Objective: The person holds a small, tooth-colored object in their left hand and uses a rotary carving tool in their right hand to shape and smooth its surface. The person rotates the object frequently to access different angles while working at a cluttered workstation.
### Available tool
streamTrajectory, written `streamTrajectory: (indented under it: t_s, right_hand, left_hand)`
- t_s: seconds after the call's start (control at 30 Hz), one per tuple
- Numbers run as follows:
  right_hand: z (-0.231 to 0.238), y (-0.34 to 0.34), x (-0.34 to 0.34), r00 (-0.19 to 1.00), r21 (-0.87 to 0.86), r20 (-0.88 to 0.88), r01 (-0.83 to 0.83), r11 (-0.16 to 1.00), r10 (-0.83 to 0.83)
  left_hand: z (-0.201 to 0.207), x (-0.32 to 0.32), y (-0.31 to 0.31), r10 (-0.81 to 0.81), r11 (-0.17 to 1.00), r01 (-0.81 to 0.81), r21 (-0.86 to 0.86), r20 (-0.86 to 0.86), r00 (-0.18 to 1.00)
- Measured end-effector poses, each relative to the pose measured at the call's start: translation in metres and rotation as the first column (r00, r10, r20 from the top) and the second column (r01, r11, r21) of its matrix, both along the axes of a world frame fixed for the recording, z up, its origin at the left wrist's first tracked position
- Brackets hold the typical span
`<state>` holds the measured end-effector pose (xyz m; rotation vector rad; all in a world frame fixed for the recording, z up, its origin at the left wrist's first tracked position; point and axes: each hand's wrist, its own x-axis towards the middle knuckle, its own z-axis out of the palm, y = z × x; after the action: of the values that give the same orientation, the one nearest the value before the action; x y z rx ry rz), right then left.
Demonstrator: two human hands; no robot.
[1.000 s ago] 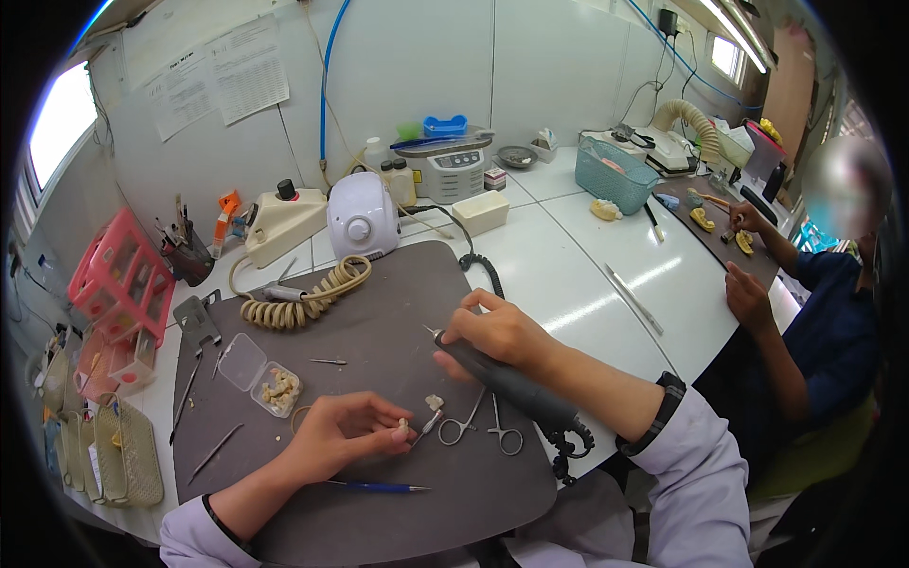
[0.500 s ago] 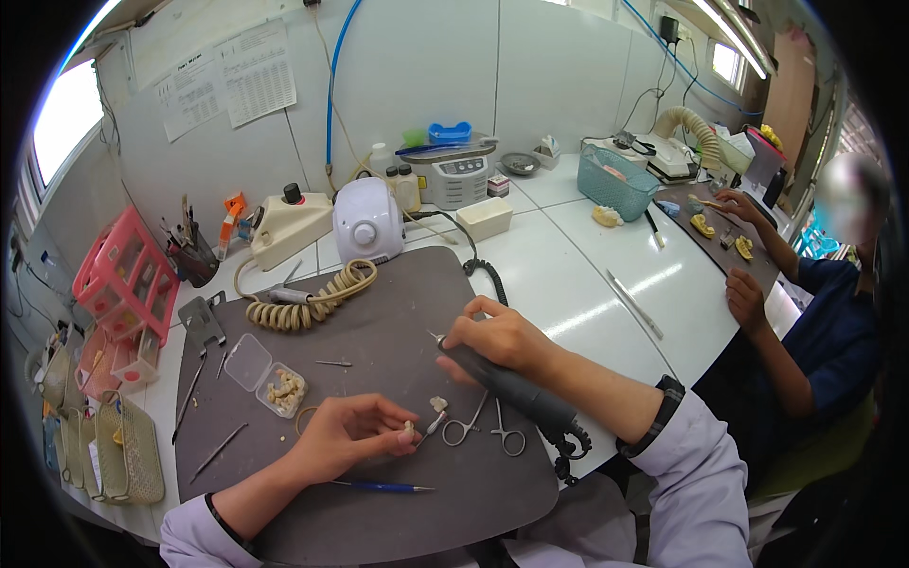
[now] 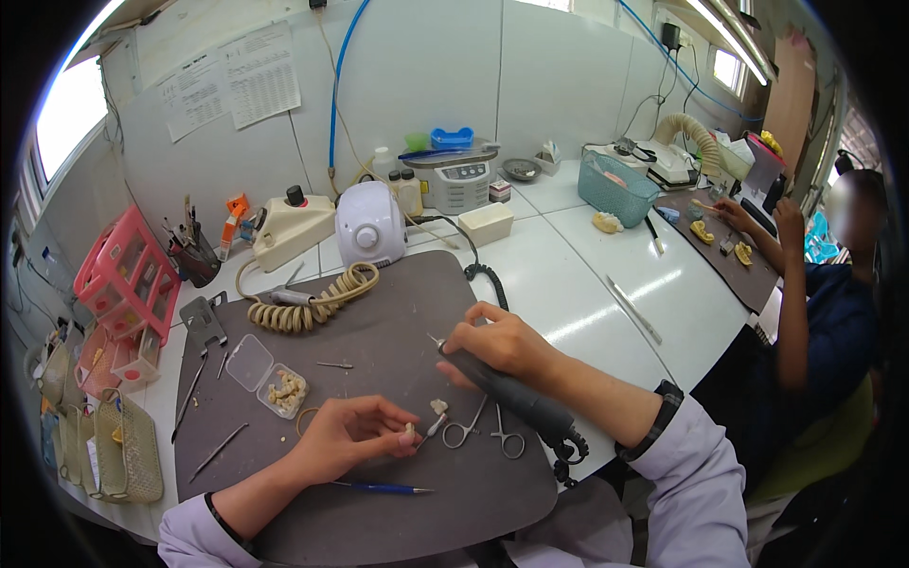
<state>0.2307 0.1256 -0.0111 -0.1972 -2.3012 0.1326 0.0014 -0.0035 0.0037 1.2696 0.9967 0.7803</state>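
My left hand (image 3: pixel 355 437) is closed in a pinch on a small cream tooth-like piece (image 3: pixel 410 429), low over the grey-brown mat (image 3: pixel 331 525). My right hand (image 3: pixel 507 344) wraps round a dark corded rotary handpiece (image 3: pixel 516 393), whose thin metal tip (image 3: pixel 433 338) points up and left, apart from the piece. Between the hands lie a cream lump (image 3: pixel 438 406), a small white-ended tool (image 3: pixel 435 424) and a ring-handled metal clamp (image 3: pixel 461 434). A clear lidded box (image 3: pixel 248 360) of cream tooth-like pieces (image 3: pixel 287 391) sits beyond my left hand. Close to my left wrist is a blue pen (image 3: pixel 386 488).
A white motor unit (image 3: pixel 369 222) and a coiled beige hose (image 3: pixel 312 308) stand along the mat's far edge. Pink drawers (image 3: pixel 128 275) and woven baskets (image 3: pixel 128 445) line the left. On the right, a co-worker (image 3: pixel 833 312) sits beside yellow dental models (image 3: pixel 702 232) and a teal basket (image 3: pixel 617 194).
The co-worker's nearer hand has risen from the table toward head height. My hands keep almost the same pose, with the piece and the handpiece still held. The view has shifted slightly.
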Motion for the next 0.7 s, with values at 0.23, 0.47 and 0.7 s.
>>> streamTrajectory:
  t_s: [0.23, 0.47, 0.7]
  right_hand:
    - [-0.0031, 0.0004, -0.0012, 1.000, -0.022, -0.010, 0.009, 1.000, -0.009]
    - [0.0026, -0.0030, -0.0002, 1.000, -0.031, -0.007, 0.000, 1.000, 0.000]
    - [0.0042, -0.0046, 0.0000, 1.000, -0.009, 0.021, 0.008, 1.000, -0.007]
  left_hand:
    - [-0.0006, -0.0008, -0.0003, -0.018, 1.000, 0.019, 0.006, -0.035, 0.999]
    - [-0.0009, -0.0009, -0.0005, -0.015, 1.000, 0.015, 0.008, -0.038, 0.999]
    - [0.0000, -0.0006, -0.0015, -0.011, 1.000, 0.012, 0.001, -0.049, 0.999]
